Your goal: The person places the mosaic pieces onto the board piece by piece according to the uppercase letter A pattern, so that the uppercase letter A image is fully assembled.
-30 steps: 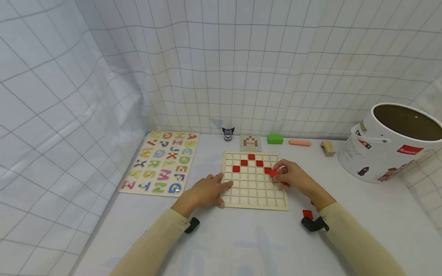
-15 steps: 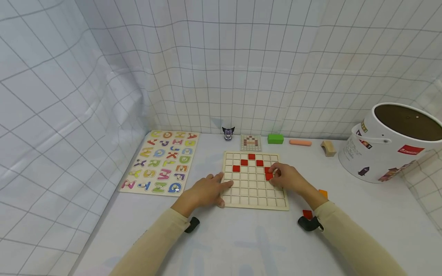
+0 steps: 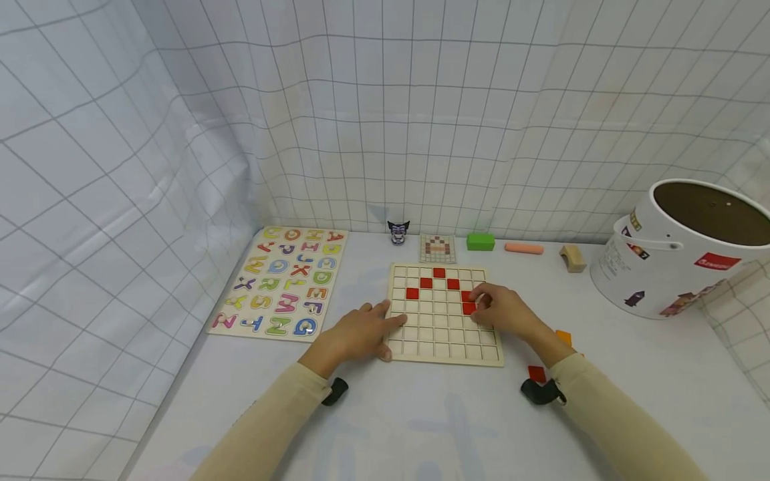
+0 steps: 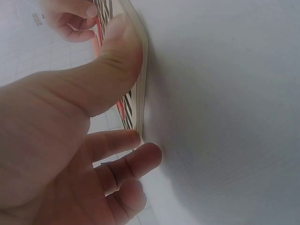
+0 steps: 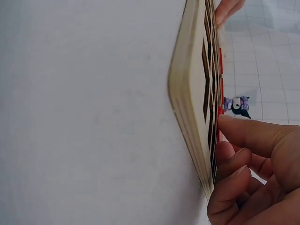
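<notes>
From the head camera I see the right hand's grip [image 3: 504, 312] pinching a flat, square red tile [image 3: 467, 309], just inside the three o'clock side of a pale wooden board [image 3: 424, 336] ruled into shallow square cells. The left hand's grip [image 3: 356, 332] is loose, its fingers resting over the board's nine o'clock edge. On the smooth white worktop [image 3: 421, 421], a boxy green block [image 3: 480, 242] sits at one o'clock from the board.

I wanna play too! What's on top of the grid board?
Six red tiles show on the grid board; whatever lies under the right hand and left hand is hidden.
</notes>
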{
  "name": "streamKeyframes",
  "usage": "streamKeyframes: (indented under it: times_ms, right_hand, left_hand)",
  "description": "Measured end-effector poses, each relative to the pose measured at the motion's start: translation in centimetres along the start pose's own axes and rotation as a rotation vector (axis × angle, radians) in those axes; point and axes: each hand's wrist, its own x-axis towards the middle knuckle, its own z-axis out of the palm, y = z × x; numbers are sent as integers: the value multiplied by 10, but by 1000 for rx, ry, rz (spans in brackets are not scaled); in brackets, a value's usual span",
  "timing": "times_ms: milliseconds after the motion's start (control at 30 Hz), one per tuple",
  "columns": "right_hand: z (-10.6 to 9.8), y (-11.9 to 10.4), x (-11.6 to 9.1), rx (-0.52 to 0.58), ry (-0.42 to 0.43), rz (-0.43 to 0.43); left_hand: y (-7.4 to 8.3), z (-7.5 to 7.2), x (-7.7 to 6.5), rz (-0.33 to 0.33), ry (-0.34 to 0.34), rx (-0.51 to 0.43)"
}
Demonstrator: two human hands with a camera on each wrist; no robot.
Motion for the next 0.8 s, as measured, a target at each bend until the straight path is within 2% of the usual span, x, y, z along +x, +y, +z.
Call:
streamKeyframes:
  times_ms: [167,267,400,567,667,800]
  right_hand:
    - [-20,5,-19,7,30,-25]
    - [-39,12,-45,53,17,-25]
    - [-62,30,-86,113,-14,-12]
    - [-75,65,-125,142,3,33]
    - [-78,80,-137,142,10,69]
    - [-77,90,-142,131,-15,109]
  left_hand:
    - [1,-1,0,-4,-3,-9]
    - [1,-2,0,-5,-7,-11]
    - [2,-3,-1,-13,-17,-12]
    - [2,-5,-3,-32,-24,-16]
    - [3,-7,-4,-35,-21,-17]
    - [5,-7,-3,-20,-27,-31]
